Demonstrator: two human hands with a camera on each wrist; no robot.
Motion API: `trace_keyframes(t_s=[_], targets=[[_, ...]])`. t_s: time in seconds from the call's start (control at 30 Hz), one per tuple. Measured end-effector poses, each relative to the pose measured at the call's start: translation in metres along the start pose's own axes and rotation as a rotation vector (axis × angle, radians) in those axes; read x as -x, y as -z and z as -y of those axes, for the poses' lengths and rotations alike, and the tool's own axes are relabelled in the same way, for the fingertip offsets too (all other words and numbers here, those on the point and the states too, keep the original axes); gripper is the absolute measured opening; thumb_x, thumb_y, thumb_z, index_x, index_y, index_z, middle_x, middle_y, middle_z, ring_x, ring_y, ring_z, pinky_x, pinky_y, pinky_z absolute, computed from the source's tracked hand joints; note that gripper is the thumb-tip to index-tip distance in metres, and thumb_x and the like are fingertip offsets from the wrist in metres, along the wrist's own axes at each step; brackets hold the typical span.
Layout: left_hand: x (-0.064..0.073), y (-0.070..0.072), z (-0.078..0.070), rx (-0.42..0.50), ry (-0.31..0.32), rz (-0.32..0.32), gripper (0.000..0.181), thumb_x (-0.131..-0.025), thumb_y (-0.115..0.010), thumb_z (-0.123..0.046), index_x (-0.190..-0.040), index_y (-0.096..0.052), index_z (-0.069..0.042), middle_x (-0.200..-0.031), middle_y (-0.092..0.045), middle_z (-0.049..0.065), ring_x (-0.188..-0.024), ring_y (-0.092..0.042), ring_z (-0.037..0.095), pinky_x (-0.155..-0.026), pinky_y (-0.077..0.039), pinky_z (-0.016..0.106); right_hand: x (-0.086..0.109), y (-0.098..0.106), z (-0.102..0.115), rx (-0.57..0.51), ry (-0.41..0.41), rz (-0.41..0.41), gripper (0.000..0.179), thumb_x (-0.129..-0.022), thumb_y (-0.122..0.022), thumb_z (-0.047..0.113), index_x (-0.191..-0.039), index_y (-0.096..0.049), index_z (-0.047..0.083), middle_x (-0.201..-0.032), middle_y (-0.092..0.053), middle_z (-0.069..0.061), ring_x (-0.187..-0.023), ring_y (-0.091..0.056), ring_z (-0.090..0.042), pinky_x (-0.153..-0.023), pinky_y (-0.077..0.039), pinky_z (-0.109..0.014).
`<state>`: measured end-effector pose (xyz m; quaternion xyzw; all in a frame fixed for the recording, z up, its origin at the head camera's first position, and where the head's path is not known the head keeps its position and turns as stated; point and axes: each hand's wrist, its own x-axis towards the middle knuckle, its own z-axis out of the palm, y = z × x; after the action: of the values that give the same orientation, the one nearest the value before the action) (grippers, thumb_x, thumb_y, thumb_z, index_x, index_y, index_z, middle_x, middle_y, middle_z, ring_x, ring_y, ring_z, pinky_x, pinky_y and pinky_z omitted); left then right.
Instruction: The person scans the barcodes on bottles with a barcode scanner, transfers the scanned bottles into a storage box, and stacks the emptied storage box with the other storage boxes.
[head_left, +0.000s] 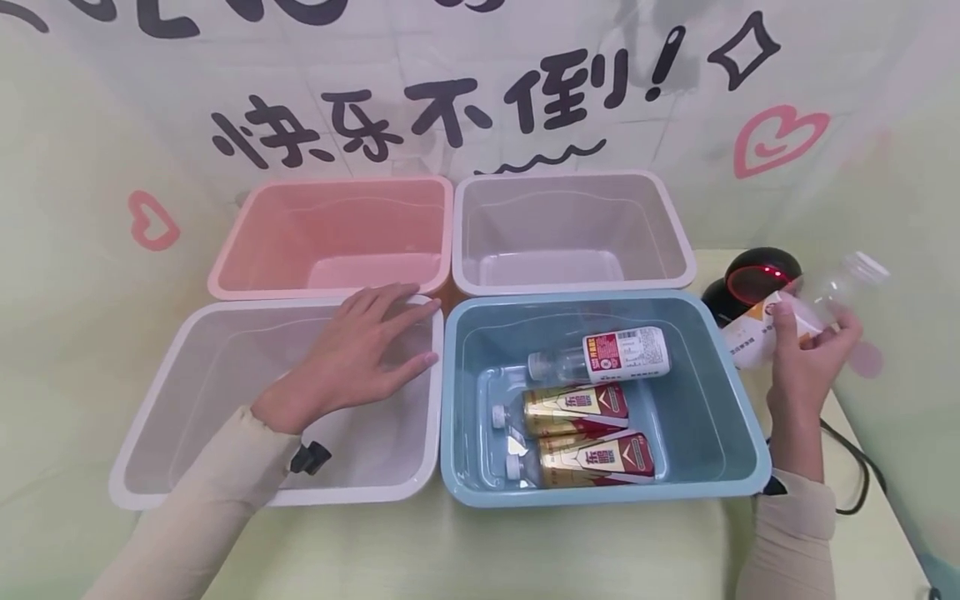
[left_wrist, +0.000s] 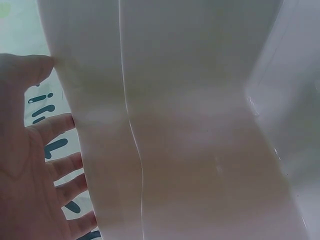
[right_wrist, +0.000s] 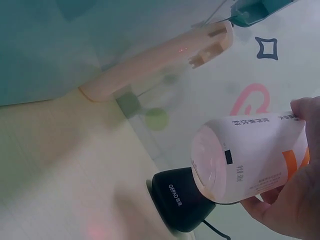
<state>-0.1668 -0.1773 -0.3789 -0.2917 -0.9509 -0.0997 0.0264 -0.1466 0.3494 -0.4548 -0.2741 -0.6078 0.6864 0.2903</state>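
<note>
My right hand [head_left: 813,367] grips a clear plastic bottle [head_left: 832,287] with a white and orange label, beyond the right side of the blue bin [head_left: 600,497]. In the right wrist view, the base of the bottle [right_wrist: 240,160] is over a black barcode scanner [right_wrist: 182,200], whose red lights glow in the head view. My left hand [head_left: 356,358] is over the right side of the front-left pale grey bin [head_left: 270,497]. Its fingers are spread and fairly straight, with fingertips touching the rim in the left wrist view.
Inside the blue bin lie two bottles with gold and red labels [head_left: 596,458] and one with a white and red label [head_left: 630,354]. Behind stand a pink bin [head_left: 337,217] and another pale grey bin [head_left: 562,208]. A black cable [head_left: 862,467] runs along the table's right side.
</note>
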Motion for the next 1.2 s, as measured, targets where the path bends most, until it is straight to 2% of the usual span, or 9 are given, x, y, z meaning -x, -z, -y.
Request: trace_keyframes(t_s=[0.13, 0.43, 0.57, 0.77, 0.9, 1.03, 1.07, 1.2], targets=[[-0.001, 0.000, 0.000, -0.009, -0.008, 0.000, 0.071, -0.096, -0.063, -0.064, -0.158, -0.051, -0.030, -0.167, -0.043, 0.007, -0.154, -0.040, 0.031, -0.128, -0.033, 0.061, -0.002, 0.000, 0.000, -0.022, 0.011, 0.026, 0.061, -0.097, -0.076, 0.021, -0.147, -0.042, 0.024, -0.127, -0.063, 0.002, -0.105, -0.063, -0.012, -0.077, -0.055, -0.013], [0.000, 0.000, 0.002, -0.006, -0.003, -0.009, 0.070, -0.096, -0.064, -0.062, -0.157, -0.052, -0.029, -0.165, -0.044, 0.008, -0.153, -0.041, 0.032, -0.128, -0.033, 0.061, -0.006, -0.010, 0.017, -0.065, 0.086, 0.188, 0.053, -0.098, -0.073, 0.013, -0.147, -0.050, 0.018, -0.128, -0.062, -0.001, -0.107, -0.063, -0.015, -0.079, -0.057, -0.013], [0.000, 0.000, 0.002, -0.003, 0.000, -0.007, 0.070, -0.096, -0.063, -0.062, -0.157, -0.052, -0.029, -0.166, -0.044, 0.007, -0.153, -0.040, 0.031, -0.128, -0.032, 0.061, -0.007, -0.015, 0.024, -0.030, 0.139, 0.255, 0.052, -0.098, -0.072, 0.010, -0.146, -0.053, 0.017, -0.125, -0.063, 0.000, -0.105, -0.063, -0.014, -0.079, -0.055, -0.012], [0.001, -0.001, 0.002, 0.000, -0.001, -0.008, 0.070, -0.097, -0.063, -0.063, -0.157, -0.052, -0.030, -0.166, -0.044, 0.007, -0.153, -0.040, 0.031, -0.128, -0.032, 0.060, -0.008, -0.023, 0.036, 0.120, 0.189, 0.350, 0.052, -0.100, -0.068, 0.013, -0.149, -0.052, 0.020, -0.127, -0.060, 0.005, -0.109, -0.060, -0.013, -0.083, -0.051, -0.015], [0.002, -0.001, 0.002, -0.003, -0.006, -0.013, 0.070, -0.097, -0.063, -0.064, -0.157, -0.052, -0.030, -0.166, -0.044, 0.007, -0.153, -0.040, 0.031, -0.129, -0.032, 0.061, -0.011, -0.026, 0.043, 0.294, 0.252, 0.415, 0.056, -0.103, -0.064, 0.020, -0.156, -0.045, 0.025, -0.133, -0.055, 0.012, -0.116, -0.056, -0.010, -0.092, -0.049, -0.021], [0.002, 0.000, 0.002, -0.006, -0.009, -0.017, 0.070, -0.096, -0.063, -0.063, -0.157, -0.053, -0.030, -0.165, -0.044, 0.007, -0.153, -0.041, 0.031, -0.130, -0.030, 0.061, -0.013, -0.027, 0.050, 0.492, 0.311, 0.483, 0.061, -0.106, -0.061, 0.030, -0.162, -0.036, 0.034, -0.142, -0.050, 0.019, -0.123, -0.053, -0.006, -0.108, -0.052, -0.032], [0.002, 0.000, 0.002, -0.006, -0.009, -0.016, 0.070, -0.096, -0.063, -0.063, -0.157, -0.053, -0.029, -0.165, -0.044, 0.007, -0.153, -0.041, 0.031, -0.130, -0.029, 0.062, -0.014, -0.028, 0.052, 0.515, 0.316, 0.498, 0.062, -0.106, -0.061, 0.031, -0.162, -0.036, 0.035, -0.142, -0.050, 0.019, -0.123, -0.054, -0.005, -0.109, -0.053, -0.034], [0.001, 0.000, 0.002, -0.007, -0.010, -0.012, 0.071, -0.096, -0.063, -0.064, -0.157, -0.052, -0.030, -0.166, -0.043, 0.007, -0.153, -0.040, 0.031, -0.130, -0.030, 0.062, -0.016, -0.033, 0.060, 0.549, 0.347, 0.548, 0.063, -0.106, -0.062, 0.030, -0.162, -0.036, 0.035, -0.139, -0.051, 0.022, -0.121, -0.055, -0.002, -0.107, -0.054, -0.030]])
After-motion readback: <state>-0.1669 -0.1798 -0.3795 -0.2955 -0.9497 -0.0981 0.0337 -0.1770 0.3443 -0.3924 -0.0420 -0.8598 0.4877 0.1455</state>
